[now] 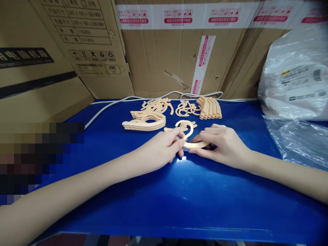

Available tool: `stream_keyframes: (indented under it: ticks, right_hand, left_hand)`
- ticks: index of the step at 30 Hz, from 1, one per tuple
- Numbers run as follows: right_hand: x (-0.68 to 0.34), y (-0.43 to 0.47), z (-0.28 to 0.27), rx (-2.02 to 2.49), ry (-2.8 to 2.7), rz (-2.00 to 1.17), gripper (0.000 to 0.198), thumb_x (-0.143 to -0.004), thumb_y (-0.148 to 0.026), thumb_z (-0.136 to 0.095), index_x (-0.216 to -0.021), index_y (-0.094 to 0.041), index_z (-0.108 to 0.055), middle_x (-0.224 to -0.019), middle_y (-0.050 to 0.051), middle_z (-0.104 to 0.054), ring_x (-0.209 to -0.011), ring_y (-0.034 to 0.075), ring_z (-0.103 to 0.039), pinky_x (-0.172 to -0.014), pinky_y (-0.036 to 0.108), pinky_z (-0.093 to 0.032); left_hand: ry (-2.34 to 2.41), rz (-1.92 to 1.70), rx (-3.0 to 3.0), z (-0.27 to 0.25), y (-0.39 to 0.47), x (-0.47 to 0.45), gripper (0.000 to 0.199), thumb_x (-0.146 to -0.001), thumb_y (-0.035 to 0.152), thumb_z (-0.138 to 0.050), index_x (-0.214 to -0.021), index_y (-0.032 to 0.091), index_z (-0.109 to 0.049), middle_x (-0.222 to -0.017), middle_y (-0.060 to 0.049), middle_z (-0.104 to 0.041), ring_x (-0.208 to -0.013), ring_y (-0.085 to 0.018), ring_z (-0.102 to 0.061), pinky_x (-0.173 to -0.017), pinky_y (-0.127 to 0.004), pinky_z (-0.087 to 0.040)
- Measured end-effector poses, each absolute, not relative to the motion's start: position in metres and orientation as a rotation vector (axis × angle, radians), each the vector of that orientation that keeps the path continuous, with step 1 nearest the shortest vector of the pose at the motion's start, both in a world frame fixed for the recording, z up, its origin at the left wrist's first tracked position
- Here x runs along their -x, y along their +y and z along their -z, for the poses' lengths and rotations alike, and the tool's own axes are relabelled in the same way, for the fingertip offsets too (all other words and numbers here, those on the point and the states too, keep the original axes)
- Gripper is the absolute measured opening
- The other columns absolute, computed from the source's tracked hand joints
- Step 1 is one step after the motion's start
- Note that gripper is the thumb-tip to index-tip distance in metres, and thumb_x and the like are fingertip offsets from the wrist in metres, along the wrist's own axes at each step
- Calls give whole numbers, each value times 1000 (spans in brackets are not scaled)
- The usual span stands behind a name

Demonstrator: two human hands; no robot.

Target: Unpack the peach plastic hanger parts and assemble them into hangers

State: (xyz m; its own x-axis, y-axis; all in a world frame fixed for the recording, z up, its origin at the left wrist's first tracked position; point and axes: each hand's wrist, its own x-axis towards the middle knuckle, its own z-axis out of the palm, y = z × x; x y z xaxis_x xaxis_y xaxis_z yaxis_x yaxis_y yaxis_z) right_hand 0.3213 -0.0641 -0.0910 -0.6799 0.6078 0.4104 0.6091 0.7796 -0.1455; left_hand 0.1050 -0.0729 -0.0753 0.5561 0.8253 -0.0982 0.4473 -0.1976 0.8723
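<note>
A cream plastic clothes hanger with a curved hook is between both hands, just above the blue table. My left hand pinches it near the base of the hook. My right hand closes its fingers around the hanger's arm. Just behind the hook lie a few loose cream pieces, partly hidden by it. To the left sits a stack of cream hanger parts, with a loose pile of hooks and arms behind. Further right are loose hooks beside a neat row of curved hanger arms.
Cardboard boxes wall off the back and left of the blue table. A white cable runs along the back edge. Clear plastic packaging with a label fills the right side. A pixelated patch covers the far left.
</note>
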Motion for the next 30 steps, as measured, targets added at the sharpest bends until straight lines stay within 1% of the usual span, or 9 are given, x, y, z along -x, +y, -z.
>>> stream_keyframes:
  ticks: [6,11,15,18,22,24,27,28,30]
  right_hand:
    - [-322,-60,90,931,-2450,60,39,-82,-57,-63,-74,-19,-64,-67,0,-63,-71,18,-55,-84,39,-33]
    - [-322,-59,91,960,-2377,108,44,-79,-63,-62,-82,-19,-62,-76,2,-65,-81,21,-55,-91,42,-32]
    - [-322,-57,92,975,-2360,114,46,-76,-65,-64,-86,-21,-57,-85,3,-66,-87,24,-56,-93,43,-33]
    - [-322,-57,93,981,-2327,128,53,-74,-66,-65,-99,-20,-56,-97,7,-66,-97,26,-57,-93,43,-34]
    - [-322,-59,90,923,-2273,167,54,-79,-57,-67,-113,-18,-53,-117,13,-60,-112,29,-53,-94,43,-36]
    - [-323,-61,89,884,-2253,187,44,-82,-51,-66,-109,-19,-55,-113,12,-61,-108,28,-55,-90,41,-38]
    - [-324,-63,88,849,-2300,122,25,-90,-39,-61,-104,-19,-57,-84,3,-64,-81,19,-60,-80,36,-39]
    - [-324,-63,89,850,-2320,87,21,-92,-36,-58,-105,-19,-58,-76,0,-62,-73,17,-58,-78,35,-39]
    - [-324,-62,90,863,-2344,37,21,-94,-35,-55,-109,-20,-59,-73,-1,-63,-69,16,-57,-77,35,-38]
  left_hand:
    - [1138,-392,-2140,67,-79,-103,32,-98,37,-37,-76,18,-51,-63,5,-52,-55,-10,-47,-54,-24,-34]
    - [1202,-340,-2298,64,-80,-104,40,-95,53,-39,-80,18,-51,-68,3,-53,-59,-12,-46,-54,-26,-31]
    - [1212,-271,-2337,60,-81,-102,41,-97,53,-36,-78,18,-48,-67,4,-51,-57,-12,-44,-53,-26,-30]
    - [1167,-272,-2361,59,-80,-101,42,-97,53,-36,-79,18,-48,-68,4,-50,-57,-11,-43,-54,-26,-29]
    - [1122,-346,-2371,62,-79,-100,34,-99,45,-38,-83,18,-52,-74,3,-54,-65,-12,-48,-60,-26,-33]
    - [1119,-364,-2365,64,-78,-99,29,-98,40,-42,-82,18,-51,-75,3,-54,-67,-12,-49,-61,-26,-33]
    - [1103,-377,-2363,67,-78,-99,27,-97,40,-44,-81,19,-50,-72,4,-53,-63,-11,-48,-58,-25,-31]
    - [1099,-380,-2365,68,-78,-99,27,-97,41,-44,-83,19,-51,-71,5,-53,-62,-11,-47,-57,-25,-31]
    - [1097,-383,-2376,69,-78,-99,27,-97,43,-44,-85,20,-51,-71,5,-54,-61,-11,-48,-56,-24,-30]
